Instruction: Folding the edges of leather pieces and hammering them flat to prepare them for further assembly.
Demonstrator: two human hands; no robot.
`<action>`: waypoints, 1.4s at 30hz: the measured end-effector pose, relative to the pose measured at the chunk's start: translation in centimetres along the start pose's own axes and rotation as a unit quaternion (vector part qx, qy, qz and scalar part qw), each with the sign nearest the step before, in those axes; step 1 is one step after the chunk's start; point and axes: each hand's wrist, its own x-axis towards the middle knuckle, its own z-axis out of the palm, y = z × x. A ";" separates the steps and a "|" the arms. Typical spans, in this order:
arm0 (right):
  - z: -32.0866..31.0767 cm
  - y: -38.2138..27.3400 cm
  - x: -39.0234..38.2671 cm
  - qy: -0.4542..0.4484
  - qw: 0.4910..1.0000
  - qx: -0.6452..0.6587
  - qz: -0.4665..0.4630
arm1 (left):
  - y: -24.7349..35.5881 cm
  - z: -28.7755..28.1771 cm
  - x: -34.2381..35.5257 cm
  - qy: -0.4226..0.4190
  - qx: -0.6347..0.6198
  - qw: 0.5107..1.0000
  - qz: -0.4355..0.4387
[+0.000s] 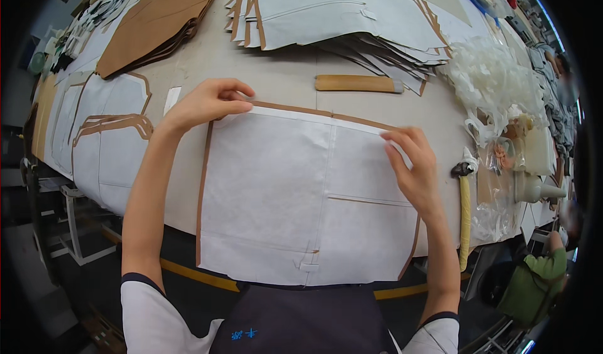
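A large white panel [270, 184] with brown edging and a seam down its middle lies over the table's front edge. My left hand [213, 103] is closed on its upper left edge, thumb on the narrow white strip along the top. My right hand [414, 162] rests fingertips at the upper right edge, fingers loosely bent and apart. Just above the panel lies a flat tan bar [355, 84] with a grey end. A yellow-handled hammer [464, 216] lies to the right of my right hand.
The worktable [289, 75] bears stacked brown pieces [147, 21], white pieces [314, 9], more panels [113, 153] at left, plastic bags [477, 78] and plastic bottles [538, 159] at right. A person in green [534, 285] sits beyond the table's right side.
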 end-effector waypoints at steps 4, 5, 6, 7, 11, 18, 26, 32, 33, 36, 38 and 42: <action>3.6 2.0 5.0 -0.020 0.997 -0.020 -0.078 | 4.6 4.1 3.2 -0.131 0.145 0.978 0.073; 4.2 2.0 5.5 -0.054 0.997 0.002 -0.053 | 4.9 5.3 3.8 -0.157 0.143 0.965 0.153; 4.8 2.0 6.0 -0.089 0.995 0.028 -0.029 | 5.1 6.4 4.2 -0.156 0.145 0.965 0.154; 5.3 2.0 6.2 -0.088 0.995 0.027 -0.025 | 5.2 7.6 4.4 -0.139 0.128 0.965 0.180; 6.5 2.3 6.3 -0.129 0.988 0.091 0.008 | 4.1 9.6 5.1 -0.075 0.134 0.950 0.273; 6.9 2.7 5.7 -0.063 0.994 0.085 -0.034 | 2.0 10.8 5.5 0.013 0.148 0.914 0.378; 6.8 4.5 5.5 -0.059 0.982 0.102 -0.147 | 1.2 10.8 5.8 0.039 0.177 0.868 0.463; 6.7 4.8 5.5 -0.058 0.965 0.052 -0.249 | 1.0 10.5 5.9 0.049 0.239 0.802 0.545; 6.7 4.8 5.6 -0.060 0.966 0.054 -0.247 | 1.0 10.5 5.8 0.048 0.238 0.804 0.543; 6.5 4.7 5.9 -0.049 0.954 0.015 -0.296 | 1.0 10.5 5.4 0.053 0.267 0.787 0.554; 6.5 4.6 6.1 -0.034 0.943 -0.013 -0.332 | 1.1 10.4 5.3 0.048 0.285 0.786 0.546; 6.2 4.4 6.3 -0.048 0.940 -0.027 -0.337 | 1.2 10.5 5.4 0.048 0.288 0.781 0.552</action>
